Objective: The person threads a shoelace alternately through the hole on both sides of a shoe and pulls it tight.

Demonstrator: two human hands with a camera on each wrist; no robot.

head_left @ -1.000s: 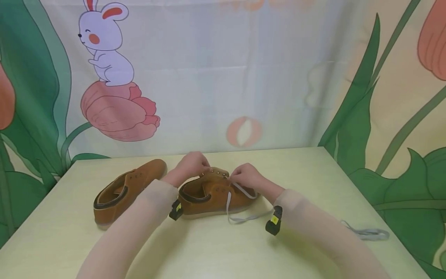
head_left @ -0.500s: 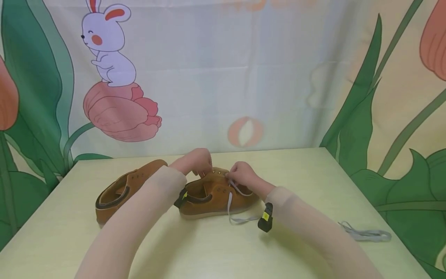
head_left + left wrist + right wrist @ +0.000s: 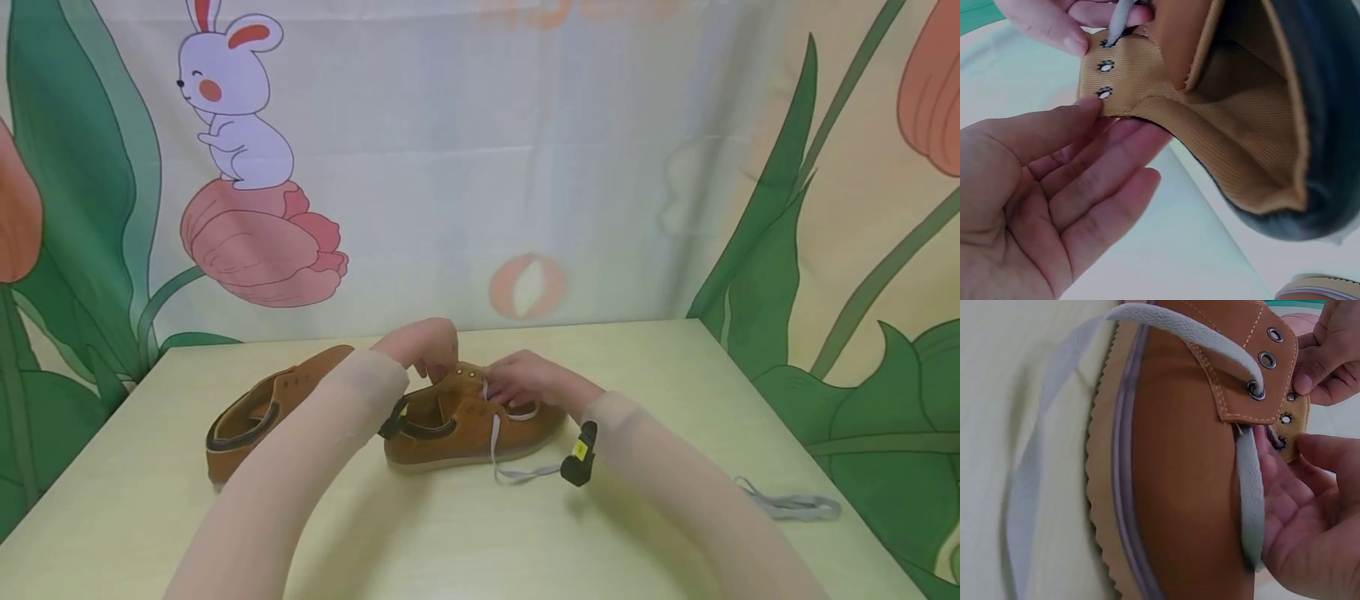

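A brown leather shoe (image 3: 465, 442) lies sideways, its toe to the right. My left hand (image 3: 435, 346) is at its far side; in the left wrist view, thumb and fingers pinch the corner of the far eyelet flap (image 3: 1129, 75), its tan lining showing. My right hand (image 3: 528, 377) pinches the same flap nearer the toe, thumb at the edge and fingers inside the opening in the right wrist view. A flat grey shoelace (image 3: 1250, 500) passes through the near flap's front eyelet and runs to the far flap's front eyelet. Its other end trails on the table.
A second brown shoe (image 3: 247, 425) without a lace stands to the left, partly behind my left sleeve. A bundled grey shoelace (image 3: 802, 507) lies at the right on the pale table (image 3: 465, 542). A printed curtain (image 3: 600, 167) hangs behind the table.
My left hand has turned over the flap, its wrist raised and slightly right. My right hand's fingers have shifted from the far eyelet into the shoe opening, and the lace loop there looks smaller.
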